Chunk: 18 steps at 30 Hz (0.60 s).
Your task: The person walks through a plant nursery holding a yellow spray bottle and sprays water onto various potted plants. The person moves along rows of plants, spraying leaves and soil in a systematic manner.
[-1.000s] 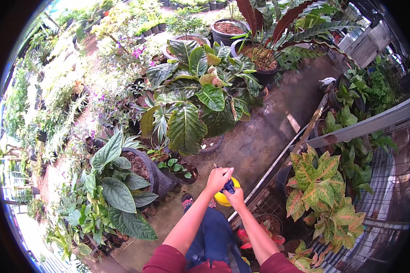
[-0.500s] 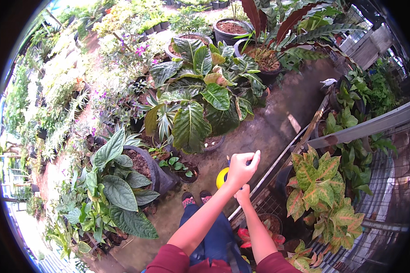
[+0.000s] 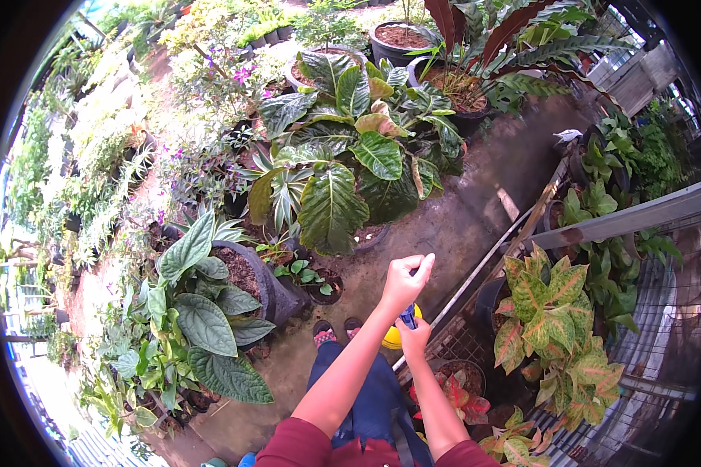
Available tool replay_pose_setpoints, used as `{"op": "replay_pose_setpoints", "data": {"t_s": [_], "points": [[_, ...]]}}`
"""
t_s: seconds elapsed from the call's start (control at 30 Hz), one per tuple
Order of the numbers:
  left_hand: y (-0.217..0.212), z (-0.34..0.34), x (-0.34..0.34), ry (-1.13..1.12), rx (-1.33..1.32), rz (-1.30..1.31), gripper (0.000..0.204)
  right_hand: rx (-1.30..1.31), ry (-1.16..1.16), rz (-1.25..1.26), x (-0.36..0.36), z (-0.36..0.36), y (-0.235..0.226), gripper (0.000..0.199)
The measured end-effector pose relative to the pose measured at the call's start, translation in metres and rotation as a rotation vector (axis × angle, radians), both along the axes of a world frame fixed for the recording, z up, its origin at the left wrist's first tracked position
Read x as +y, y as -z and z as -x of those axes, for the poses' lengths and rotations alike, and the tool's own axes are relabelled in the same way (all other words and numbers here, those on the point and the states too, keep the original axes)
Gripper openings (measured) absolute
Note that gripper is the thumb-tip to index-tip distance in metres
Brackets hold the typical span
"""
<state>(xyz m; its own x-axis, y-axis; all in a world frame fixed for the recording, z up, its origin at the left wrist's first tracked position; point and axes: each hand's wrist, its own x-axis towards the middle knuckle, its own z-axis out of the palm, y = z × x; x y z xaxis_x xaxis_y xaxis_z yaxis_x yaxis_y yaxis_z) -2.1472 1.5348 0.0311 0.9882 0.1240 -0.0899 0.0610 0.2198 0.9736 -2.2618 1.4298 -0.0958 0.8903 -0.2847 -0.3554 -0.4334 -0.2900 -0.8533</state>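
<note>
A yellow, round-bodied pump sprayer (image 3: 392, 338) with a dark blue upper part is held in front of my legs. Higher up, my left hand (image 3: 405, 282) is closed around its dark handle end, the thumb pointing out to the right. Just below, my right hand (image 3: 415, 336) grips the sprayer by its dark blue part, which shows between the two hands. Both hands cover much of the sprayer, so its nozzle cannot be made out.
A big-leaved potted plant (image 3: 331, 206) stands ahead, another dark-leaved one (image 3: 206, 323) at left. On the right are a pink-green plant (image 3: 549, 303), a wire rack (image 3: 662, 342) and a pale rail (image 3: 631, 218). Wet ground (image 3: 475, 210) runs between, bordered by a white pipe (image 3: 459, 300).
My left hand has moved up and slightly left, away from my right hand, so the dark blue part between them now shows. The yellow body has shifted a little lower and to the right.
</note>
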Motion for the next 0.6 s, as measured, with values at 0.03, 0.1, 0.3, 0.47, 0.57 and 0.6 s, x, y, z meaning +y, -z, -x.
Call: {"op": "replay_pose_setpoints", "data": {"t_s": [0.03,0.1,0.3,0.47,0.57,0.6], "points": [[0.006,0.004,-0.003,0.063,0.04,-0.057,0.041,0.006,0.009,-0.07,0.002,0.001,-0.004,0.024],[0.02,0.007,-0.004,0.102,0.061,-0.088,0.042,0.019,0.026,-0.209,0.007,0.006,-0.012,0.021],[0.061,0.029,0.013,0.193,0.044,-0.449,0.042,-0.01,0.004,-0.176,0.023,0.002,-0.038,0.023],[0.084,0.068,0.01,0.207,0.05,-0.56,0.036,-0.023,-0.042,0.001,0.016,0.021,-0.045,0.024],[0.074,0.082,0.0,0.238,0.129,-0.61,0.028,-0.025,-0.085,0.129,0.0,0.022,-0.048,0.029],[0.074,0.079,-0.005,0.123,0.13,-0.61,0.035,-0.027,-0.07,0.143,-0.003,0.016,-0.048,0.028]]}}
